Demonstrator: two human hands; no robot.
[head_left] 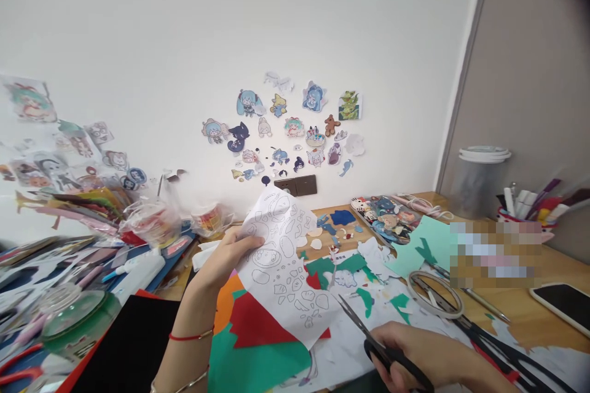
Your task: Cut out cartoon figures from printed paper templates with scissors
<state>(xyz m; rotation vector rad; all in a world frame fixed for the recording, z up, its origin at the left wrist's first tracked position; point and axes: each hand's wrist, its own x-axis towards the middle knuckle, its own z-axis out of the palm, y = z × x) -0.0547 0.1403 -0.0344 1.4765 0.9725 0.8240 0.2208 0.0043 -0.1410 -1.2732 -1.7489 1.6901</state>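
Note:
My left hand (237,252) pinches the left edge of a white paper sheet (281,258) printed with black outline shapes. The sheet is tilted up over the desk, and its right edge is cut unevenly. In my right hand (410,350) are black-handled scissors (353,314), their blades pointing up and left, a little apart from the sheet. Beneath the sheet lie red paper (258,319), green paper (253,359) and orange paper (227,304). Green scraps (366,301) are scattered between the sheet and the scissors.
A tape roll (436,295) and another pair of black scissors (502,344) lie at right, near a phone (562,301). Pens fill a cup (525,215). A green-lidded container (78,319) and black paper (133,338) sit at left. Cutouts (295,129) cover the wall.

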